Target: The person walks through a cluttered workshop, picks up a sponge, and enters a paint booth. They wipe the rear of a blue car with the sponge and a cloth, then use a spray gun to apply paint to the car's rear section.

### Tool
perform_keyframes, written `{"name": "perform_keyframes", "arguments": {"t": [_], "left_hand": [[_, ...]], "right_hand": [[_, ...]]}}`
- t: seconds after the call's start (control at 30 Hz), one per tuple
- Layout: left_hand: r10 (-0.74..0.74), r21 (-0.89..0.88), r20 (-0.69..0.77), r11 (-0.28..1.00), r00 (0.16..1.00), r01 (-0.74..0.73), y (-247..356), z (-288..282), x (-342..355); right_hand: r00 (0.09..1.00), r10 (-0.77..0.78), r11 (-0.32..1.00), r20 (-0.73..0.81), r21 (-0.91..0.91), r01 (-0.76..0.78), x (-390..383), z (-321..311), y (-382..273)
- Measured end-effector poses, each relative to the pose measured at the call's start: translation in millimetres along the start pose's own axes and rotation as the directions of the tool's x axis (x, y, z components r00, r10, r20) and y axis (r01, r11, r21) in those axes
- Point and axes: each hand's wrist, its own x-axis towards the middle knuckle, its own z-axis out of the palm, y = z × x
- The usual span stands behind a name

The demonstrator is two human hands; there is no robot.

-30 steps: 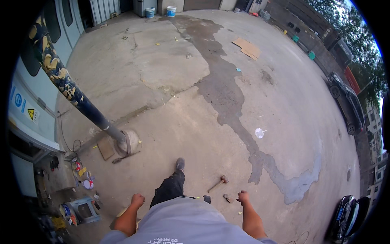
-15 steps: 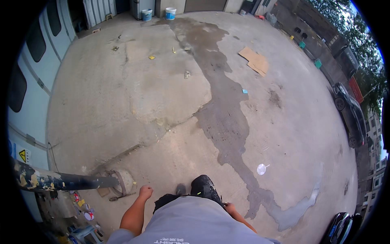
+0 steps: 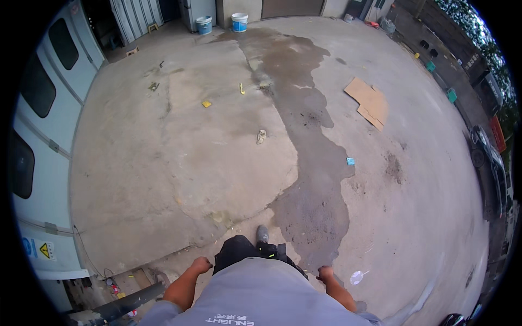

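Far left of the wet patch [image 3: 312, 212], a row of pale doors [image 3: 87, 179] lines the floor. A dark pole [image 3: 130, 299] slants across the lower corner, well left of the patch and beside the person's left forearm. The left hand [image 3: 202, 265], a little way left of the patch, has its fingers curled in; nothing shows in it, though how tightly it is closed one cannot tell. A broken floor edge [image 3: 179, 251] runs toward the patch from the left. The grey boot [image 3: 262, 234] is just left of the patch, on dry concrete, one foot ahead of the body. The right hand [image 3: 325, 273] hangs over the patch's near end, fingers bent; whether they close on anything small, one cannot tell. A blue scrap [image 3: 350, 161] lies at the patch's right edge, and a white disc [image 3: 356, 277] lies on dry floor right of its near end.

The step in hand looks like walking. Good footing probably means planting each boot flat, lifting the toe over the broken edge, keeping left of the patch, which may be slippery, and leaving both arms free for balance.
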Motion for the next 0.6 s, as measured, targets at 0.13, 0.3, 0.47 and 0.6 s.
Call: {"name": "perform_keyframes", "arguments": {"t": [0.13, 0.3, 0.47, 0.6], "left_hand": [[-0.079, -0.157, -0.128, 0.986, 0.989, 0.059, 67.1, -66.1, 18.0], [-0.142, -0.128, -0.092, 0.983, 0.986, 0.13, 101.3, -121.7, 123.3], [-0.193, -0.332, 0.091, 0.919, 0.977, 0.212, 153.5, -228.6, 236.7], [-0.32, -0.76, -0.06, 0.629, 0.945, 0.165, 245.5, -397.6, 342.4]], "right_hand": [[0.959, -0.275, 0.958, -0.066, -0.108, 0.267, 29.7, 0.8, -272.1], [0.793, -0.609, 0.768, -0.007, -0.254, 0.588, 66.7, 55.5, -549.0], [0.854, -0.515, 0.794, 0.074, -0.333, 0.508, 66.5, 124.2, -678.0], [0.803, -0.469, 0.378, 0.367, -0.738, 0.558, 90.8, 128.8, -710.4]]}}
